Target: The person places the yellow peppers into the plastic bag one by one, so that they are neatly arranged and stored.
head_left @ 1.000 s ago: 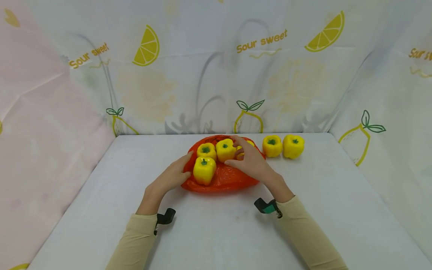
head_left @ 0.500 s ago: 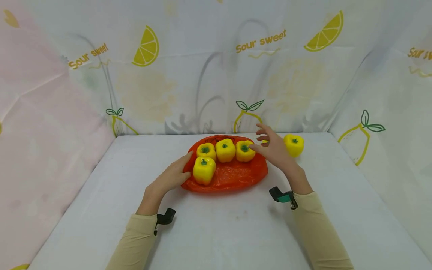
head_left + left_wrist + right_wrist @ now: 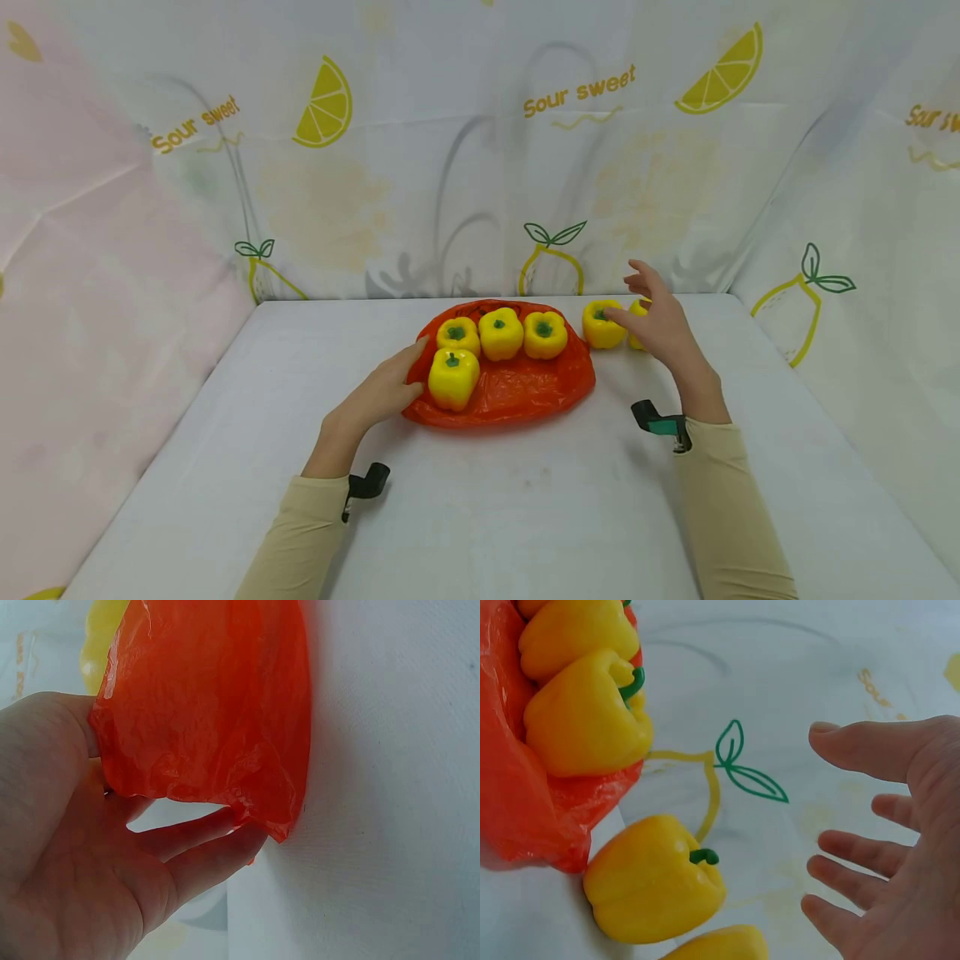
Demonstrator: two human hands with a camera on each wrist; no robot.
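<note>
A red plastic bag (image 3: 517,392) lies spread on the table with several yellow bell peppers on it; one bell pepper (image 3: 453,379) sits at the front left, the others in a row behind. My left hand (image 3: 375,390) holds the bag's left edge, its fingers reaching round the red film (image 3: 202,697) in the left wrist view. Empty, with fingers apart, my right hand (image 3: 660,325) hovers over the two loose bell peppers to the right. The nearer-left loose bell pepper (image 3: 602,325) shows almost whole; its neighbour (image 3: 638,308) is mostly hidden behind that hand.
The white table (image 3: 480,517) stretches out in front of the bag. Behind it hangs a pale cloth backdrop (image 3: 420,192) with lemon prints, and similar cloth closes both sides.
My right hand has left the bell pepper at the bag's right end and moved right, over the loose ones. That pepper now stands uncovered on the bag. The left hand has stayed put.
</note>
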